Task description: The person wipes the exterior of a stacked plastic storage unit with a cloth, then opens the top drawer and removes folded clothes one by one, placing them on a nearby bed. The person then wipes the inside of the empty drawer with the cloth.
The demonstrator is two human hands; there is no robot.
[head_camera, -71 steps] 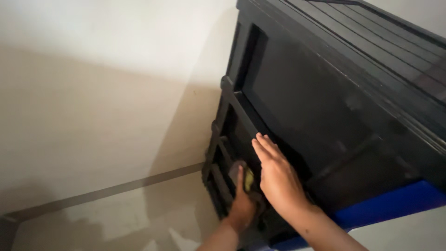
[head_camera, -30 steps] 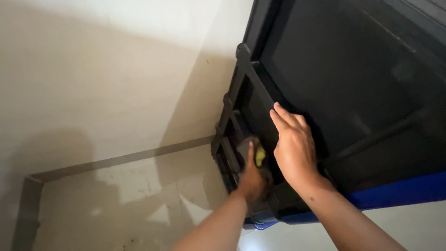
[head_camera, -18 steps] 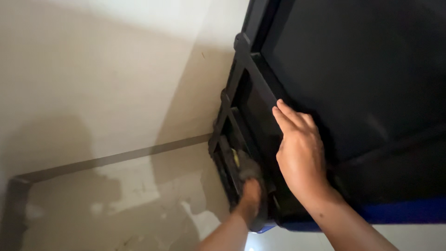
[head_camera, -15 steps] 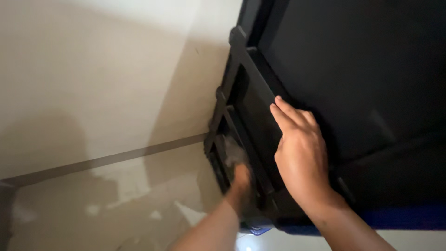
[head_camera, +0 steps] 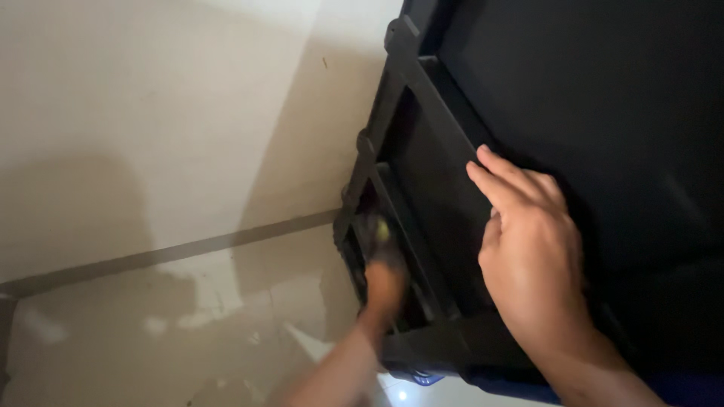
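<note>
Dark cloth w/ yellow patch (head_camera: 375,230), blurred, lower centre, pressed on black slatted frame (head_camera: 407,98) of dark cabinet (head_camera: 603,98). Beige wall (head_camera: 151,113) upper left, pale floor (head_camera: 188,332) lower left. Left hand (head_camera: 383,285) closed around cloth. Right hand (head_camera: 532,252) flat, fingers spread, on cabinet panel.

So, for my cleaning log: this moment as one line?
left hand: cloth on black shelf unit | right hand: flat on unit
</note>
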